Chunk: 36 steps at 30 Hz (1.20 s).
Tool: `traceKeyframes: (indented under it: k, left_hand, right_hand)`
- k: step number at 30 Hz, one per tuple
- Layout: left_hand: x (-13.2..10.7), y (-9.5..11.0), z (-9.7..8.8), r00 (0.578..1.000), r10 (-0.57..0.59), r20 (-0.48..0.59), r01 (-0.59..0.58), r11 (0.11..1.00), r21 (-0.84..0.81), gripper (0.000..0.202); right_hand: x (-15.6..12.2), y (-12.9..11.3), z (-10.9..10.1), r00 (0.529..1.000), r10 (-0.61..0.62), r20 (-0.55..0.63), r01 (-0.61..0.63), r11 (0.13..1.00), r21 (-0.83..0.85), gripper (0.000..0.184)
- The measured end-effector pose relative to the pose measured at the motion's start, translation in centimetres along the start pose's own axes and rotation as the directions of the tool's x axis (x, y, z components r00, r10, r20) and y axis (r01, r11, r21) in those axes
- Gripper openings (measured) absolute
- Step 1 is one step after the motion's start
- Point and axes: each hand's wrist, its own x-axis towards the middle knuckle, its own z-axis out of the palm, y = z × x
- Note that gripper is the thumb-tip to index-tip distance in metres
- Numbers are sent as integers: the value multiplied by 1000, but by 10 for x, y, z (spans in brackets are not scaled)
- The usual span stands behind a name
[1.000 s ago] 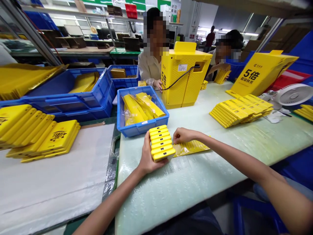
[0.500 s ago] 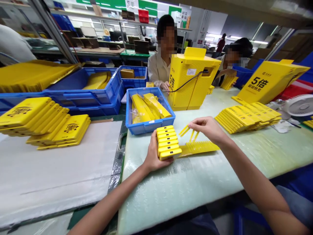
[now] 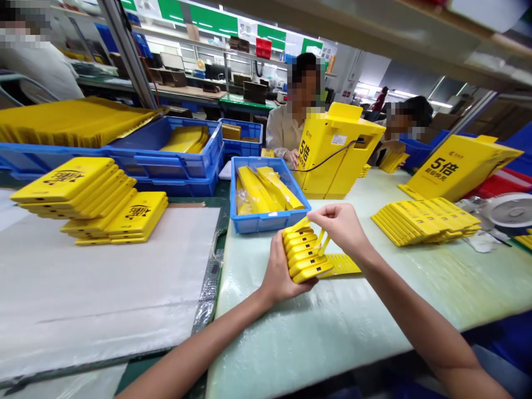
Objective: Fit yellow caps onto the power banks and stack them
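Note:
My left hand (image 3: pixel 279 272) is wrapped round a stack of several yellow power banks (image 3: pixel 305 256), held on edge with their port ends facing me. My right hand (image 3: pixel 341 224) pinches a few narrow yellow sticker strips (image 3: pixel 324 244) by their ends. One strip lies against the far end of the stack; the others hang down beside its right side. Just beyond the stack, on the table, lies a yellow sheet of strips (image 3: pixel 346 265), partly hidden by the stack and my right hand.
A blue bin (image 3: pixel 270 223) of yellow wrapped sheets stands behind the stack. Yellow power banks (image 3: pixel 137 219) are piled at left, more (image 3: pixel 428 219) at right. Behind are two yellow boxes (image 3: pixel 332 166), a white fan (image 3: pixel 509 210) and co-workers.
My right hand has brought the strips left and down onto the far end of the stack. My left hand keeps its hold, and the stack is tilted more. The camera view has shifted.

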Motion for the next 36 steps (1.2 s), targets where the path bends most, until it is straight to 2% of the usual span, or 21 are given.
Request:
traceKeyframes:
  k: [7,12,14,16,20,23,26,29,32,36]
  left_hand:
    - [0,3,1,1000,-12,-1,12,999,-47,135]
    - [0,4,1,1000,-26,-10,25,996,-83,129]
    - [0,4,1,1000,-26,-11,25,996,-87,127]
    - [0,3,0,999,-33,-7,32,996,-82,129]
    - [-1,3,1,999,-37,1,37,997,-63,137]
    - [0,3,1,999,-33,-2,33,998,-58,137]
    - [0,3,0,999,-44,2,44,996,-75,133]
    - [0,3,0,999,-46,-3,46,996,-80,132]
    - [0,4,0,999,-40,-3,39,996,-74,133]
    - [-1,4,0,1000,-29,10,30,997,-71,134]
  right_hand:
    - [10,8,4,983,-144,114,161,975,-155,35]
    - [11,8,15,958,-99,268,112,993,-34,38]
    - [10,8,17,958,-83,275,85,996,5,40]
    - [10,9,13,967,-66,245,66,998,10,43]
    - [13,10,-2,967,-11,254,34,996,-87,49]
    - [11,9,-7,971,-37,236,54,996,-67,50]
    - [7,9,-4,969,-76,234,77,997,5,53]
    - [4,12,-4,967,-88,241,90,996,2,51]
    - [5,13,-12,949,-65,308,91,993,-71,47]
    - [10,8,-27,893,12,449,91,974,-207,44]
